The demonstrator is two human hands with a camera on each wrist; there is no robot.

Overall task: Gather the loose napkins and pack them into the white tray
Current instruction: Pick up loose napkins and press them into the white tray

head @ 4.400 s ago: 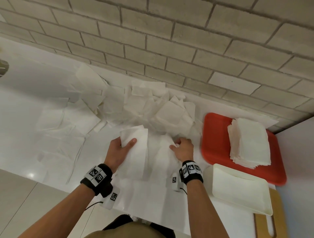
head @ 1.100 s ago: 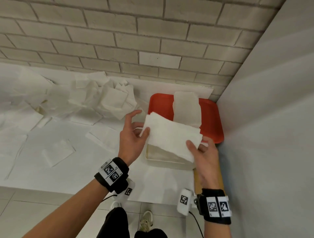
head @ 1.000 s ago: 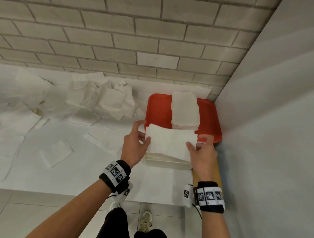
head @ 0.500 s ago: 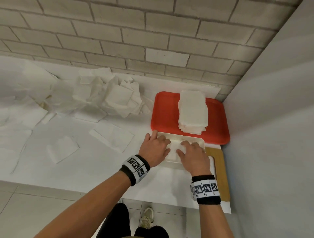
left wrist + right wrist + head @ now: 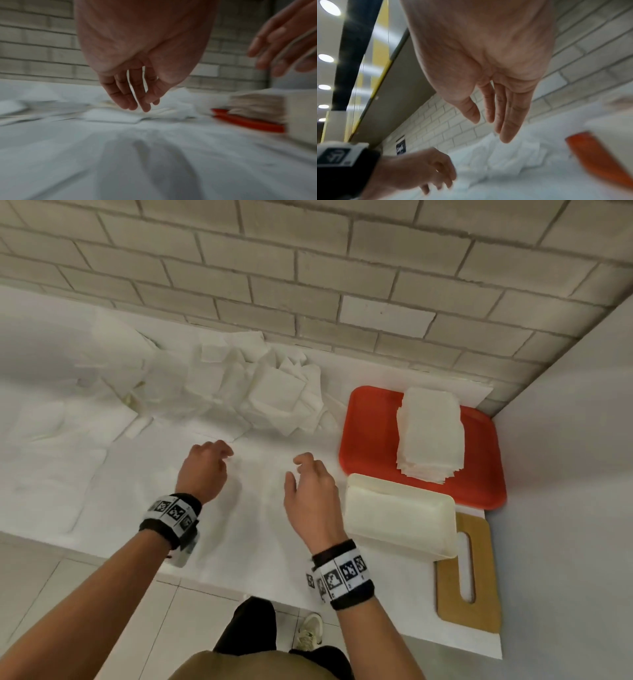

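Note:
The white tray (image 5: 399, 518) sits at the right on the white table, its inside filled white with napkins. A heap of loose napkins (image 5: 270, 392) lies against the brick wall, also seen low in the left wrist view as the napkin heap (image 5: 113, 116). My left hand (image 5: 205, 467) hovers empty over the table, fingers relaxed and pointing down, as the left hand (image 5: 137, 94) shows from the wrist. My right hand (image 5: 310, 491) hangs left of the tray, fingers straight and empty, like the right hand (image 5: 496, 115) seen from its wrist.
A red tray (image 5: 370, 433) behind the white one carries a neat napkin stack (image 5: 430, 433). A wooden board (image 5: 479, 577) lies under the white tray at the right. More flat napkins (image 5: 51, 440) spread over the left of the table. A grey wall (image 5: 565, 474) closes the right side.
Both hands carried a napkin bundle to the white tray, pressed it in, then let go and moved left over the table. The view has shifted with them.

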